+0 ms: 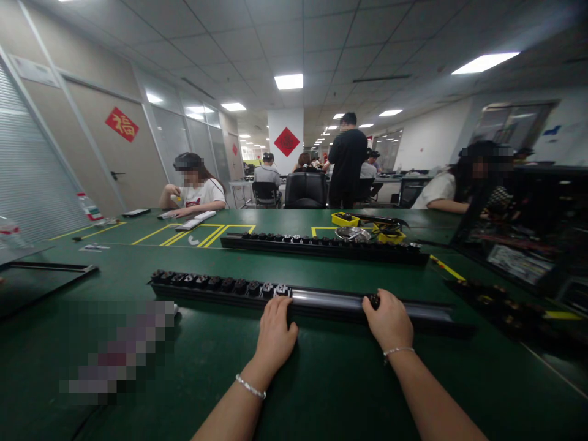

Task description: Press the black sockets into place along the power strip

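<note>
A long black rail (331,313) with a shiny grey channel lies across the table in front of me. Small black and silver parts (239,286) sit in a row along its left half. My left hand (275,331) rests at the rail's front edge, fingertips on the silver part (282,290) at the row's right end, thumb held apart. Farther right, my right hand (391,318) pinches a small black part (375,301) at the channel. Its fingers hide some of that part, so its exact kind does not show.
A second loaded rail (321,246) lies behind the first. Beyond it are a metal bowl (353,234) and yellow trays (345,219). A blurred-out object (124,352) lies at left, dark equipment (519,245) stands right. One person (202,193) sits across the table.
</note>
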`<state>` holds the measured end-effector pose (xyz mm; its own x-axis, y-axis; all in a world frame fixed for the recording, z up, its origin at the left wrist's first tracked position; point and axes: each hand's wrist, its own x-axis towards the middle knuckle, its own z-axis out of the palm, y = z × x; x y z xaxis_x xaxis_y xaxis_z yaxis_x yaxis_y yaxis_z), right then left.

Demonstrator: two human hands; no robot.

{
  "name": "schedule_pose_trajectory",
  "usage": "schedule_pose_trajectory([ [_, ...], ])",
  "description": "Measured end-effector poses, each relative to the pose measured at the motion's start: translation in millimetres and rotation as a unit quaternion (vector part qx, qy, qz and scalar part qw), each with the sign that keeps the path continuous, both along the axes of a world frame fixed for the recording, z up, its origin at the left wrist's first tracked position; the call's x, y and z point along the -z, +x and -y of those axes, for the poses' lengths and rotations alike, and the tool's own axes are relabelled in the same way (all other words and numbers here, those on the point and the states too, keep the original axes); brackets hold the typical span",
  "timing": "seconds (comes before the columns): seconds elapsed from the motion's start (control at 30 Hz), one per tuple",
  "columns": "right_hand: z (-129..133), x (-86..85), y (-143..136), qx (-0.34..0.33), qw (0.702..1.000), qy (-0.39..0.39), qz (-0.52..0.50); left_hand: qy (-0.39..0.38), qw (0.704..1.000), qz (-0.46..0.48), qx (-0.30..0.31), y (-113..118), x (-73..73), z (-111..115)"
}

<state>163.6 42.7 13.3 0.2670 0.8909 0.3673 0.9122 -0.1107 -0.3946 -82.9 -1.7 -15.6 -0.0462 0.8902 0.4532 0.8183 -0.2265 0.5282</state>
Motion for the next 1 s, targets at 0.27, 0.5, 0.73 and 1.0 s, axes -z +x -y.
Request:
schedule_pose_trajectory([
  [0.27,-0.9,1.7,2.8,0.004,1.000,-0.002,-0.006,0.006,1.000,-0.001,-0.001,-1.3,0.3,0.0],
  [0.5,-1.5,2.6,3.5,0.004,1.000,0.001,-0.003,0.008,1.000,-0.004,-0.002,-0.7,0.2,-0.1],
  [0.73,-3.4,6.0,7.7,-0.005,0.999,0.030,0.017,0.005,1.000,-0.005,-0.003,0.5,-0.8,0.6],
  [1.0,-0.8,-1.5,9.4,-0.011,0.998,0.014,0.057,0.000,1.000,-0.004,-0.002,-0.4,1.4,-0.4],
])
